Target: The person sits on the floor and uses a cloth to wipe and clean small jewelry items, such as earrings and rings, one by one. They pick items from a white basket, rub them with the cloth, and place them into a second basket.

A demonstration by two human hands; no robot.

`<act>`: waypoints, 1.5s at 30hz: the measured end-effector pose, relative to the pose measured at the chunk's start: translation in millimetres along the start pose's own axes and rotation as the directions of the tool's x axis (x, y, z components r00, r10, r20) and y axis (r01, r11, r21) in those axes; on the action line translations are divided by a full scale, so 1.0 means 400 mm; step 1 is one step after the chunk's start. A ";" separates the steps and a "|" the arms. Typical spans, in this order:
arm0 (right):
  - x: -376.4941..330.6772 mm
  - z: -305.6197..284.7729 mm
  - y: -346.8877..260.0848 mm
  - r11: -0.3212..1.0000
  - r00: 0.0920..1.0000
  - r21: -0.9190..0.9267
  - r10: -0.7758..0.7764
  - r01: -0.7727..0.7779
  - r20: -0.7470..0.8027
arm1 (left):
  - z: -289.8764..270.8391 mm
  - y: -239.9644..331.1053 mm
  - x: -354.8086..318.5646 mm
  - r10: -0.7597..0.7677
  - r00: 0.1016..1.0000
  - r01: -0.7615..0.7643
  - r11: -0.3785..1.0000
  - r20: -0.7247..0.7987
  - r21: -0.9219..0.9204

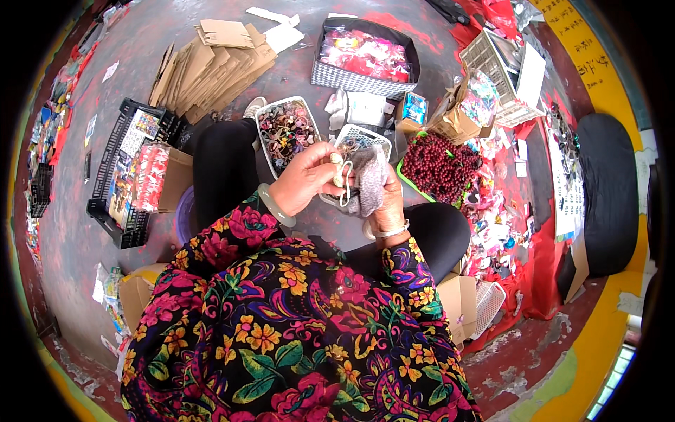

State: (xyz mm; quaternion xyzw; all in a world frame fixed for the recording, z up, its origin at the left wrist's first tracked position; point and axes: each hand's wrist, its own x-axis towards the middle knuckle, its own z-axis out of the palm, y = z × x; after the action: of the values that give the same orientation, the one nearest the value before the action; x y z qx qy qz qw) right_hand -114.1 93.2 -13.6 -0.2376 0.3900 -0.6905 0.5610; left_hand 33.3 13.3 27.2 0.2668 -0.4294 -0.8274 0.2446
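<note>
My left hand (307, 178) pinches a cream-coloured cord (345, 184) that hangs in a loop below the fingers. My right hand (389, 206) is closed around a bunched grey knitted cloth (370, 180), just right of the cord. Whether cord and cloth are joined, I cannot tell. Both hands are close together above my lap, over a small white basket (365, 132) that they partly cover. Left of it stands a white basket (311, 111) full of small coloured hair ties (285, 133). At the right, a green-rimmed tray (416, 184) holds many dark red beads (441, 165).
Flattened cardboard (218, 67) is piled at the far left. A patterned fabric box (362, 82) holds pink packets. Black crate (126, 235) and carton (177, 179) stand left; an open carton (450, 126) and white crate (496, 84) stand right. Scattered packets (496, 235) cover the right side.
</note>
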 end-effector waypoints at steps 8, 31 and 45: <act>-0.008 -0.005 0.011 0.999 0.997 -0.008 -0.031 0.031 -0.075 | -0.001 -0.019 0.003 -0.014 0.998 0.009 0.995 0.054 0.101; 0.031 -0.047 -0.014 0.870 0.972 -0.493 -0.118 0.003 -0.203 | -0.003 -0.004 0.000 0.176 0.977 -0.199 0.956 0.121 0.216; -0.019 0.013 -0.060 0.960 0.990 -0.277 0.000 0.039 0.140 | -0.002 -0.007 0.001 0.464 0.848 -0.519 0.627 0.257 0.581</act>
State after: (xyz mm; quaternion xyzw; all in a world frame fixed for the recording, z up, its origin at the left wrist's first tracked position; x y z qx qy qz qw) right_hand -122.2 100.7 9.7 -0.3658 0.4412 -0.6159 0.5406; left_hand 33.0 14.0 24.5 0.1713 -0.7467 -0.5461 0.3389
